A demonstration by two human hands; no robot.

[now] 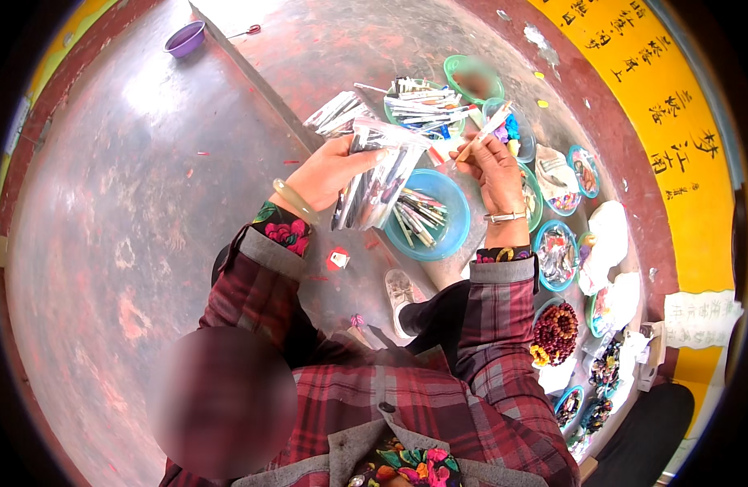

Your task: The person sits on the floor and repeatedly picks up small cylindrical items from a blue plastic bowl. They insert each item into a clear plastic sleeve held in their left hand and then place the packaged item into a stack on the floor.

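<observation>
My left hand (332,172), with a pale bangle at the wrist, is closed on a transparent plastic bag (382,180) that has several pens in it. The fingers of my right hand (496,172) pinch a slim whitish pen (486,130), tilted up to the right; what exactly it is like at the tip is too small to tell. Below and between the hands stands a blue basin (458,235) with a bundle of pens (423,216) lying in it. The bag hangs partly over the basin's left rim. Beyond the hands, a green basket (458,128) is heaped with packed pens (423,105).
More packed pens (339,114) lie left of the basket. A green bowl (451,71) stands behind it. Along the right wall are several tubs, among them a blue tub (555,280) and dark red beads (555,333). A purple basin (185,39) sits far left near red scissors (252,30).
</observation>
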